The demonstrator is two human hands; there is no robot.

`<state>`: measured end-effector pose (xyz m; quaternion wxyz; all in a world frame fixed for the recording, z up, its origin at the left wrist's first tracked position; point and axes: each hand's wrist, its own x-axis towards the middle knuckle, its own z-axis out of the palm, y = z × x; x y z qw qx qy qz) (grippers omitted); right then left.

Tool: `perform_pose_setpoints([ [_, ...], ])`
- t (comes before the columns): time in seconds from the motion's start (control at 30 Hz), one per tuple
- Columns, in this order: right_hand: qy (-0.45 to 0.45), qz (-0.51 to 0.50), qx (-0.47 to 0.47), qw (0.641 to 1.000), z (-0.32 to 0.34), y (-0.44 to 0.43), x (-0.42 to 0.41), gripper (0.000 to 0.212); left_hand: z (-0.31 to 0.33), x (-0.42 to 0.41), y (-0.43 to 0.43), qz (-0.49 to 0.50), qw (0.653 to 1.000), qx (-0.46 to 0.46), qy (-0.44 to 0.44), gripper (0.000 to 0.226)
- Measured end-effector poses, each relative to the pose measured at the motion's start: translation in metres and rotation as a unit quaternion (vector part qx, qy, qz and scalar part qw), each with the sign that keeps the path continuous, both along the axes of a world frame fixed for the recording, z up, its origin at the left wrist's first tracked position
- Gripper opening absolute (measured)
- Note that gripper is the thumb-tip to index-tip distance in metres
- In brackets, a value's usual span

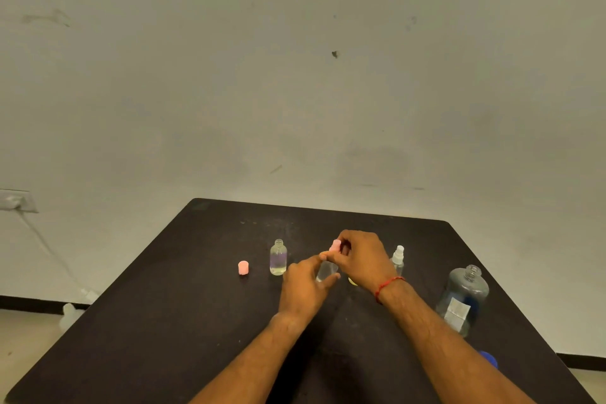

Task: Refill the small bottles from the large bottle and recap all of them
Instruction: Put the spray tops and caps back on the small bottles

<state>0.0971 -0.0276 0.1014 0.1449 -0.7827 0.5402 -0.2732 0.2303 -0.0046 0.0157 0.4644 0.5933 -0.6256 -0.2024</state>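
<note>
as right hand (360, 259) pinches it, pink cap (336, 245) tops clear bottle (326, 270)

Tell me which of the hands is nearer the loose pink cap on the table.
Left. The left hand sits right of the loose cap, beyond the open bottle; the right hand is farther right, pinching a second cap.

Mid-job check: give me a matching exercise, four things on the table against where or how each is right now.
1. loose pink cap
2. uncapped small bottle
3. held small bottle
4. large bottle

A. near the right edge, neck open
B. leftmost, alone on the table
C. left hand grips it, right hand fits a second pink cap
D. just right of the loose cap

Pairs: 1-B, 2-D, 3-C, 4-A
</note>
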Motion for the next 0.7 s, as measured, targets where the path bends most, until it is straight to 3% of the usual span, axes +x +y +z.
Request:
perform_pose_setpoints([
  [0.13,0.048,-0.044,0.012,0.998,0.001,0.001,0.003,0.053,0.003,-0.002,0.005,0.016,1.000,-0.001,-0.002,0.031],
  [0.23,-0.010,-0.039,0.012,0.999,-0.001,0.007,0.002,0.069,0.003,-0.001,0.006,0.019,1.000,0.002,0.020,0.013],
  [0.3,-0.100,0.007,0.022,0.995,-0.005,0.006,-0.001,0.061,0.002,0.001,0.005,0.008,0.999,0.003,0.034,0.012],
  [0.4,-0.200,0.070,0.050,0.976,-0.012,0.001,-0.002,0.045,0.001,0.002,0.003,-0.009,0.999,-0.005,0.045,0.029],
  [0.53,-0.252,0.029,0.048,0.966,-0.019,0.000,-0.002,0.026,0.003,0.000,0.005,-0.014,0.998,-0.011,0.058,0.032],
  [0.6,-0.260,0.004,0.035,0.965,-0.021,0.002,-0.001,0.026,0.004,0.000,0.006,-0.016,0.998,-0.010,0.059,0.029],
  [0.7,-0.274,-0.007,0.034,0.961,-0.024,0.005,0.001,0.043,0.006,0.000,0.007,-0.015,0.998,-0.014,0.062,0.021],
])
